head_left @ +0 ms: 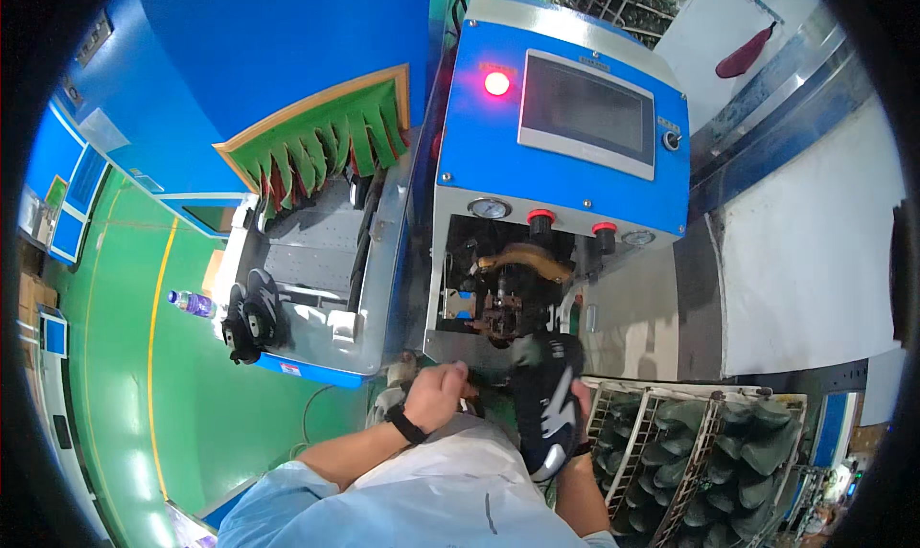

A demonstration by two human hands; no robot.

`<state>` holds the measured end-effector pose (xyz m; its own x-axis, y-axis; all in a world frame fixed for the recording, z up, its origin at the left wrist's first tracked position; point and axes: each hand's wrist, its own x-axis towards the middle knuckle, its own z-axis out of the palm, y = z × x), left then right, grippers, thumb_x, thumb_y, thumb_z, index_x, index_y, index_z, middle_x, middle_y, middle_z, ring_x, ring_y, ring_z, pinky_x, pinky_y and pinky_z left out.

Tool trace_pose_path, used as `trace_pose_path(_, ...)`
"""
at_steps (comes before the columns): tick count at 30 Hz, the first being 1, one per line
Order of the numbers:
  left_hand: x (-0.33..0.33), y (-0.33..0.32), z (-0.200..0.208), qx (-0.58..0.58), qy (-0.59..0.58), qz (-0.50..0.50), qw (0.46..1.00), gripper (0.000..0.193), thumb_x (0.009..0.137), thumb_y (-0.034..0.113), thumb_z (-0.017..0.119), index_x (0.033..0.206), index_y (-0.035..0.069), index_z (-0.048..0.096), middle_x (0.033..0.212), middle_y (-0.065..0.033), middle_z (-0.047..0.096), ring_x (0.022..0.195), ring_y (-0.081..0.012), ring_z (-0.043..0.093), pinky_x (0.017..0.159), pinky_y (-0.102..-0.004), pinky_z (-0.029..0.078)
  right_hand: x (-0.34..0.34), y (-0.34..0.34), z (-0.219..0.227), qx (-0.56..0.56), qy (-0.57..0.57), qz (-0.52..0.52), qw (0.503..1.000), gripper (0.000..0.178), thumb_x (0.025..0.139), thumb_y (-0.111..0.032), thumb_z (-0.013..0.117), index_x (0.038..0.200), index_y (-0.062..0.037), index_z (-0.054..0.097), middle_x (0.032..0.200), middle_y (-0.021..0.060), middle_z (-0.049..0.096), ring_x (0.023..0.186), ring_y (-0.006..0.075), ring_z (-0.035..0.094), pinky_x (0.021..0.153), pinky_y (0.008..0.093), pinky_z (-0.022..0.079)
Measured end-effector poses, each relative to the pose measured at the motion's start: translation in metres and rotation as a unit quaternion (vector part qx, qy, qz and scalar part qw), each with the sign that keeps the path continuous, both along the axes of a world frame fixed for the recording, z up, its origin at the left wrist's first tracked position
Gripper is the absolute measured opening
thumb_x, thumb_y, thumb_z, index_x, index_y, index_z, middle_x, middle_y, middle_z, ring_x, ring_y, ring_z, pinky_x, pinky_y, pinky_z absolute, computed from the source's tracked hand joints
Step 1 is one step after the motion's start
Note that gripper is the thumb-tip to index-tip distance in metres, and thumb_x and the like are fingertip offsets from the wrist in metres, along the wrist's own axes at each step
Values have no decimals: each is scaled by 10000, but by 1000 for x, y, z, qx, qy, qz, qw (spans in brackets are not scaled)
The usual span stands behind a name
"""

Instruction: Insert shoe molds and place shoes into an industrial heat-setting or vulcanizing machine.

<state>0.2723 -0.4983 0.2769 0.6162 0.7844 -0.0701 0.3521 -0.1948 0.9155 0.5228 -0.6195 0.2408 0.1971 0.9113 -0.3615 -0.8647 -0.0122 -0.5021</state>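
Note:
A black shoe (546, 404) with white markings is in my right hand (581, 401), just in front of the machine's opening. Most of that hand is hidden behind the shoe; a few fingers show along its right side. My left hand (437, 398), with a black band at the wrist, is closed left of the shoe and apart from it. Whatever its fingers hold, if anything, cannot be made out. Ahead stands a blue machine (479, 136) with a dark screen (586, 112), a lit red lamp (496, 83), gauges and red-ringed knobs. A metal clamp assembly (500, 310) sits inside its opening.
To the left, a conveyor (307, 261) runs out from under green strip flaps (321, 150). Another pair of black shoes (251, 316) stands at its near end, beside a purple-labelled bottle (192, 304). A rack (704, 395) of dark foot-shaped pieces is at my right.

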Motion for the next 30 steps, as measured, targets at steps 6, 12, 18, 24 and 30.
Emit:
trace_pose_path(6, -21, 20, -10, -119, 82, -41, 989, 448, 1025, 393, 488, 946, 1, 690, 842, -233, 684, 810, -428, 652, 718, -476, 505, 1, 54, 43, -87, -467, -18, 880, 729, 846, -102, 703, 1504, -16, 400, 1280, 82, 616, 1075, 170, 604, 932, 299, 484)
trace_pose_path(12, -40, 28, -28, -140, 109, -26, 984, 424, 999, 377, 518, 901, -5, 675, 796, -218, 671, 809, -401, 659, 743, -461, 498, -5, 124, 71, -134, -623, 69, 767, 837, 833, -146, 754, 1547, -45, 329, 1251, 110, 652, 1027, 157, 632, 888, 307, 507)
trace_pose_path(18, -58, 38, -56, -161, 108, -16, 981, 434, 989, 379, 514, 939, -23, 671, 871, -262, 665, 856, -427, 647, 768, -467, 495, -34, 177, 65, -264, -770, 229, 534, 955, 760, -379, 765, 1571, -304, 266, 1142, 329, 633, 1033, 487, 633, 862, 498, 519)
trace_pose_path(24, -77, 60, -88, -156, 129, 29, 979, 436, 970, 394, 537, 920, -13, 687, 857, -243, 683, 843, -411, 668, 731, -466, 508, -37, 172, 22, -258, -864, 152, 405, 925, 889, -491, 644, 1606, -221, 126, 1363, 461, 394, 954, 514, 653, 628, 493, 562)
trace_pose_path(30, -83, 70, -132, -199, 119, 38, 972, 403, 974, 367, 535, 1043, 11, 711, 930, -162, 739, 868, -321, 707, 809, -405, 530, -60, 171, 20, -295, -827, 101, 468, 1016, 828, -498, 704, 1608, -249, 102, 1396, 491, 327, 1133, 620, 542, 870, 597, 524)
